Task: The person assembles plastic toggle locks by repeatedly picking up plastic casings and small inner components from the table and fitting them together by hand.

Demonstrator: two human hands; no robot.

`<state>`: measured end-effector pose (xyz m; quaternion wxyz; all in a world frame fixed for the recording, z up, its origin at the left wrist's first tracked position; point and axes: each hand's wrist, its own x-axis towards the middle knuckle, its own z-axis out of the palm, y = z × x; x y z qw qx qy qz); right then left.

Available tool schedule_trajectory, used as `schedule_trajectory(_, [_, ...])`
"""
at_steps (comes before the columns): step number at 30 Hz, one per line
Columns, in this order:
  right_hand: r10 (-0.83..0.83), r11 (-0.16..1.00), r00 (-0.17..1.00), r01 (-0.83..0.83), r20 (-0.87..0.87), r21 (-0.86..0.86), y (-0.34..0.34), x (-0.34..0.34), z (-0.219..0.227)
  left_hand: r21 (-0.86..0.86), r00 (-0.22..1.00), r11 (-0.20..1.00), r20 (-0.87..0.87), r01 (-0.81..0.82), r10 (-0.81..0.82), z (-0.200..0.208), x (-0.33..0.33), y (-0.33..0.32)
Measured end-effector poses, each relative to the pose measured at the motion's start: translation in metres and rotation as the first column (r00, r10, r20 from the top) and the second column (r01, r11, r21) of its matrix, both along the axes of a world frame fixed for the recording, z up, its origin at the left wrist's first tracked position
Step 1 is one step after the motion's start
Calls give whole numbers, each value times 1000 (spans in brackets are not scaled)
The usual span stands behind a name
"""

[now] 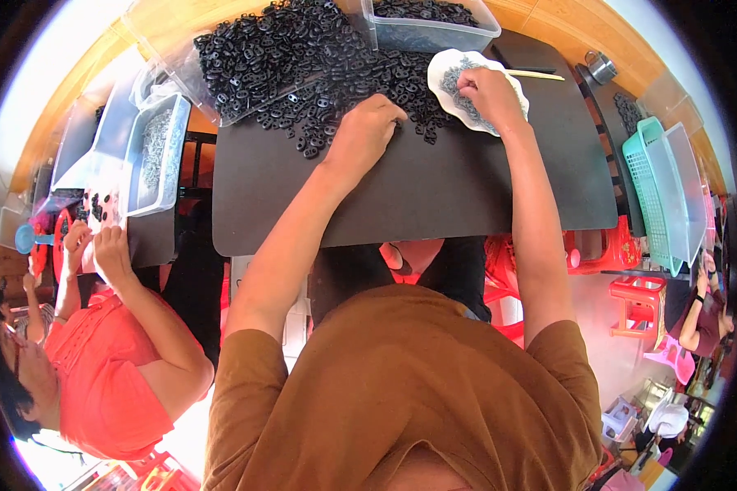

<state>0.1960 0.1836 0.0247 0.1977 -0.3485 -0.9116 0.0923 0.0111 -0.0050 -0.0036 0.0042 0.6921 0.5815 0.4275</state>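
My left hand (362,135) is closed at the front edge of a heap of small black oval plastic pieces with two holes (258,57). A black piece shows at its fingertips. My right hand (493,94) reaches into a white scalloped dish (512,67) of tiny grey pieces (453,79), its fingers drawn together in a pinch. Whatever lies between those fingertips is hidden. The heap spreads over the far part of the dark table (434,188), partly on a clear plastic tray (221,114).
A clear bin (434,37) of black pieces stands at the back. A pale stick (536,75) lies by the dish. Green basket (651,188) and metal cup (600,67) are at the right. On the left, a co-worker in red (115,360) handles pieces beside another bin (157,155).
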Motion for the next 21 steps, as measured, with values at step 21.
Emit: schedule_trajectory(21, [51,955,897,-172,-439,-240,-14,0,3,-125,687,970,725,210,-56,7,-16,4])
